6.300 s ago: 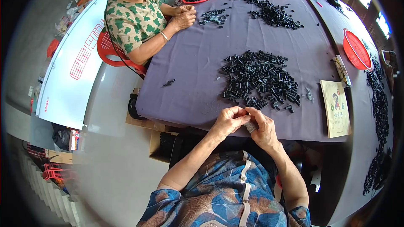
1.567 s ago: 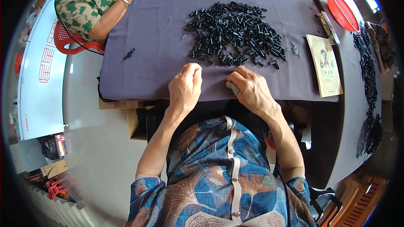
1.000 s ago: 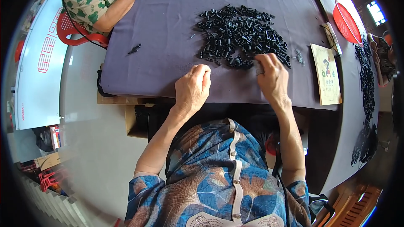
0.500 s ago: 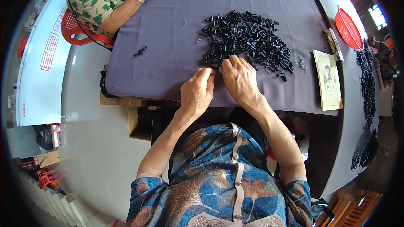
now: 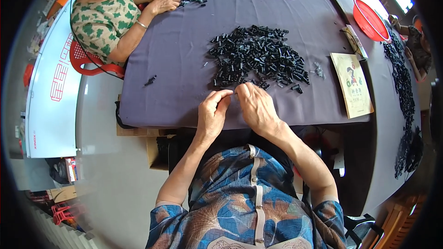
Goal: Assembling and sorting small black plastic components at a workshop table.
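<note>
Right hand (image 5: 258,110), at pile's near edge one second ago, now beside left hand (image 5: 212,117), fingertips nearly meeting. Both hands' fingers bent inward; cannot tell what either grips. Black pieces (image 5: 260,55) heaped at one o'clock, booklet (image 5: 353,86) at three.

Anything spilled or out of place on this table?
One small oddity: a few black pieces lie well apart from the near pile, toward the left edge of the table. Whether stray or set aside, I can't tell.
</note>
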A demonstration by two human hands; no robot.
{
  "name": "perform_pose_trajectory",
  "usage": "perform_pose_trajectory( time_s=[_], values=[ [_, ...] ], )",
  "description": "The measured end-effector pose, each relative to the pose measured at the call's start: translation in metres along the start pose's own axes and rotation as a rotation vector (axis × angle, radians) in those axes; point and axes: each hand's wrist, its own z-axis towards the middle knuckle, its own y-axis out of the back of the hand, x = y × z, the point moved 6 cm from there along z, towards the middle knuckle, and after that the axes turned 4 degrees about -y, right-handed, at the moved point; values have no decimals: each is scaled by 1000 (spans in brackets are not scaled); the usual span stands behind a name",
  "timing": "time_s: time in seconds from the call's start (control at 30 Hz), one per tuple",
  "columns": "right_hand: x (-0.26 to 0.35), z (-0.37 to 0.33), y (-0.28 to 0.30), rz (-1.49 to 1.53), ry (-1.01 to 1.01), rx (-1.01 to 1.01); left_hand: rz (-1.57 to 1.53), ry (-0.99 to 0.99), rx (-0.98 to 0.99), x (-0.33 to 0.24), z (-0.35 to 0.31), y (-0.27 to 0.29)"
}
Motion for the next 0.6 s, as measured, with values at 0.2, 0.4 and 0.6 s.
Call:
perform_pose_trajectory(
  time_s=[0.2,0.4,0.6],
  values=[
    [-16,-19,14,410,-93,19,-91,28,180,-8,0,-28],
    [-20,-26,21,493,-79,-44,-23,-21,299,-18,2,-32],
    [-19,-29,23,473,-46,-52,-64,19,320,-21,0,-36]
  ],
)
